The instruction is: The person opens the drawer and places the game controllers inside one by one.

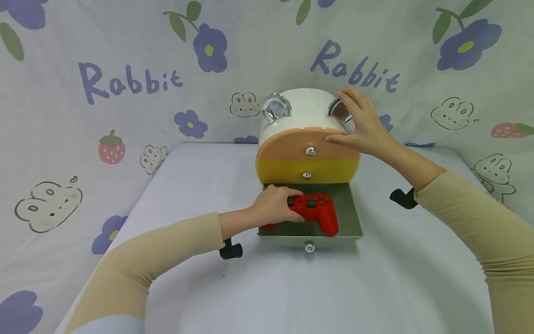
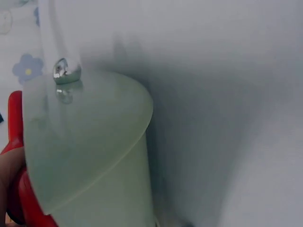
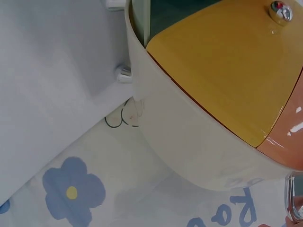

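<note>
My left hand [image 1: 273, 204] grips a red game controller [image 1: 328, 219] by its left part, thumb on the near side and fingers on the far side. The controller is inside the pulled-out pale green bottom drawer [image 1: 349, 204] of a small rounded cabinet [image 1: 310, 104]. In the left wrist view, part of the controller [image 2: 15, 116] shows past the drawer front [image 2: 90, 132]. My right hand [image 1: 364, 127] rests against the cabinet's upper right, fingers at the chrome ear-like trim [image 1: 335, 105] and thumb on the orange top drawer [image 1: 288, 146].
Above the bottom drawer, the yellow drawer [image 1: 283, 171] is closed, like the orange one. Each drawer has a silver knob [image 1: 309, 246]. A second chrome ear [image 1: 275, 107] is at the upper left. The cabinet stands on a white-covered table [image 1: 208, 185] before a printed curtain [image 1: 142, 37].
</note>
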Motion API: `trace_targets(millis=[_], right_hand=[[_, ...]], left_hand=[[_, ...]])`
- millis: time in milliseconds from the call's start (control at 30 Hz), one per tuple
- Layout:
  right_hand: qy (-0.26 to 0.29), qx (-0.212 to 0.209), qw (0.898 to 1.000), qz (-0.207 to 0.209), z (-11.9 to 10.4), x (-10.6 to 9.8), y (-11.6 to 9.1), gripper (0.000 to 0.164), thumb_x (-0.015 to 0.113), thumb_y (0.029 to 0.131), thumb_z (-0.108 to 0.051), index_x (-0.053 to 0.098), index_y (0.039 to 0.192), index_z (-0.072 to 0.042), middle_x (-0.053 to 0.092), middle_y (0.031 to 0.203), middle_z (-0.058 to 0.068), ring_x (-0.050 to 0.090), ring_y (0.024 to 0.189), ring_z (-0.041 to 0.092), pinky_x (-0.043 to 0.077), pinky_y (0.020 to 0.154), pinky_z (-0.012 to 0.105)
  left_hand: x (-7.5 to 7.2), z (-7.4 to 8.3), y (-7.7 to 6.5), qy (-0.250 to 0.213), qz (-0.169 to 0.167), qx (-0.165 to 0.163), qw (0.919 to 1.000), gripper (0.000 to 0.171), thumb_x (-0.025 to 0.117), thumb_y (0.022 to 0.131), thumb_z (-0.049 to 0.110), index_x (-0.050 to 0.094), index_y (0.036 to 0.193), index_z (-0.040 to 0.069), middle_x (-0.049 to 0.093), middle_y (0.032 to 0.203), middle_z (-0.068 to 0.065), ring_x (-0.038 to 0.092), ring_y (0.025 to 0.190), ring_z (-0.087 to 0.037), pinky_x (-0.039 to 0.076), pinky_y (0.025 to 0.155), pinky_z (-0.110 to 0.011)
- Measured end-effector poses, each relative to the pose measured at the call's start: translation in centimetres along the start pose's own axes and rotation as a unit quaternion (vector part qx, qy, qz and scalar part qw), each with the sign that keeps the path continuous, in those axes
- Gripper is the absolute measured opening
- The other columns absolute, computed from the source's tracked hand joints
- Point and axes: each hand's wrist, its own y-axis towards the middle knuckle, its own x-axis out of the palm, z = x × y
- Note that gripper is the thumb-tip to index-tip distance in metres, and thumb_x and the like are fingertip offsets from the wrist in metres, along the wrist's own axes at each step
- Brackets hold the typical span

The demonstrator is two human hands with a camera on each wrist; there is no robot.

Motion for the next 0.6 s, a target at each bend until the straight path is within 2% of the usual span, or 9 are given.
trace_targets(millis=[200,300,467,600], right_hand=[[0.002,0.010,1.000,-0.006,0.0,-0.1,0.0,0.100,0.062,0.071,-0.065,0.032,0.139,0.002,0.027,0.142,0.020,0.021,0.132,0.034,0.012,0.108,0.051],[0.001,0.008,1.000,-0.004,0.0,-0.1,0.0,0.098,0.065,0.071,-0.061,0.032,0.138,0.002,0.027,0.142,0.020,0.021,0.132,0.034,0.012,0.108,0.051],[-0.003,-0.002,1.000,0.004,0.1,-0.1,0.0,0.096,0.067,0.071,-0.059,0.034,0.137,0.003,0.029,0.140,0.020,0.024,0.130,0.035,0.013,0.108,0.052],[-0.002,0.003,1.000,0.002,0.1,0.0,0.0,0.093,0.070,0.072,-0.053,0.034,0.137,0.002,0.029,0.140,0.019,0.025,0.130,0.035,0.013,0.108,0.051]], left_hand=[[0.5,-0.1,0.7,-0.002,-0.006,-0.023,0.9997,0.056,0.073,0.072,0.045,0.061,0.120,0.018,0.066,0.101,0.002,0.055,0.088,-0.013,0.043,0.067,-0.022],[0.7,-0.2,1.0,0.004,-0.010,-0.022,0.9997,0.057,0.072,0.073,0.046,0.061,0.121,0.017,0.067,0.100,0.003,0.055,0.088,-0.011,0.043,0.069,-0.021],[1.3,-0.4,1.6,0.032,-0.013,-0.014,0.9993,0.057,0.069,0.074,0.048,0.061,0.120,0.016,0.068,0.094,0.003,0.055,0.081,-0.011,0.042,0.061,-0.020],[1.7,-0.7,1.9,0.046,-0.010,-0.024,0.9986,0.056,0.069,0.073,0.049,0.062,0.118,0.016,0.067,0.089,0.004,0.056,0.075,-0.010,0.042,0.055,-0.020]])
